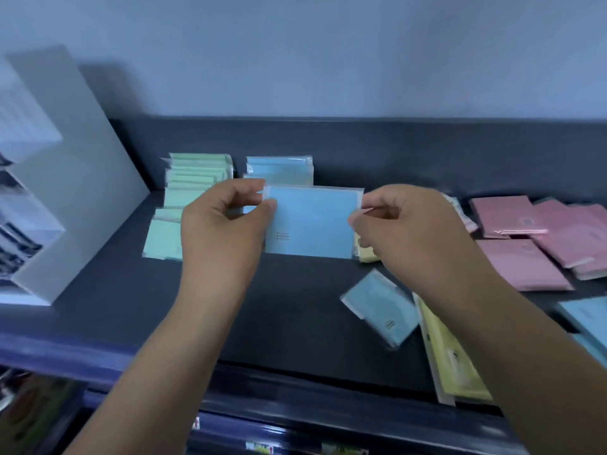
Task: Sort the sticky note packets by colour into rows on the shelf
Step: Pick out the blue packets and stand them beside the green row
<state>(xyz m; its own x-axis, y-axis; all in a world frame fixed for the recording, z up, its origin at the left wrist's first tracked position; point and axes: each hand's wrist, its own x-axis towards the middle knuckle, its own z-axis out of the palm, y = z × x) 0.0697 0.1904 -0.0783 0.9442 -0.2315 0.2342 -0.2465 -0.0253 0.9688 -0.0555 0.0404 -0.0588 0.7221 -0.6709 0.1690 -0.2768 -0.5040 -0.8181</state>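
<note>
The blue packet stands upright between the left grip and right grip, each pinching one side edge.

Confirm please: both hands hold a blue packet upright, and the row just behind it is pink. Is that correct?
Not quite. The head view shows the left hand and right hand holding the blue packet upright, but the row behind it is blue, not pink; the pink packets lie to the right.

Dim bluish light; edges blurred, perhaps warped.
</note>
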